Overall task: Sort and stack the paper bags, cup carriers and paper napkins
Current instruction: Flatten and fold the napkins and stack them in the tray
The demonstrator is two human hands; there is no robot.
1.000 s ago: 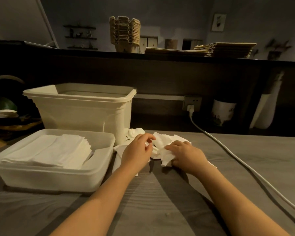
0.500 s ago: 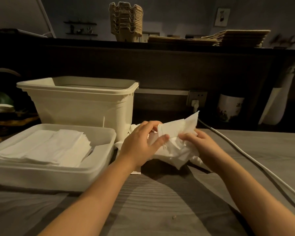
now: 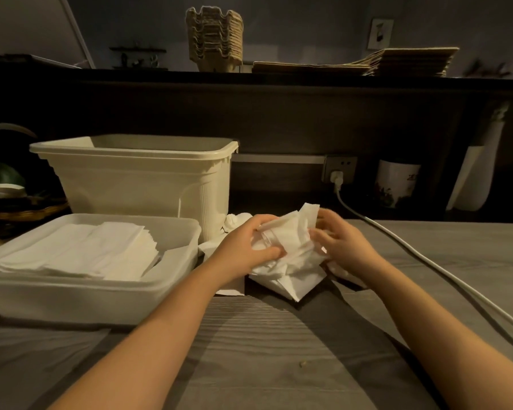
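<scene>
Since paper napkins weigh almost nothing and crease at a touch, the stacked napkins (image 3: 80, 253) lying flat in the shallow tray (image 3: 71, 300) at the left show what the loose ones should become. Behind the tray stands a tall tub (image 3: 137, 184), and up on the shelf the cup carriers (image 3: 214, 39) sit nested. Just right of the tray, the left hand (image 3: 243, 247) curls its fingers and thumb round a crumpled bundle (image 3: 290, 253) of napkins, which it holds low over the table (image 3: 279, 365). The right hand (image 3: 345, 245) meets the bundle's right side. Its fingers are blurred, so I cannot tell whether they pinch a sheet or only touch it. Tissue this soft and thin probably tears if pulled hard and clings sheet to sheet. A light pinch at one free corner, peeling a single sheet away, looks wisest. Farther right, the paper bags (image 3: 397, 62) lie stacked flat on the shelf.
</scene>
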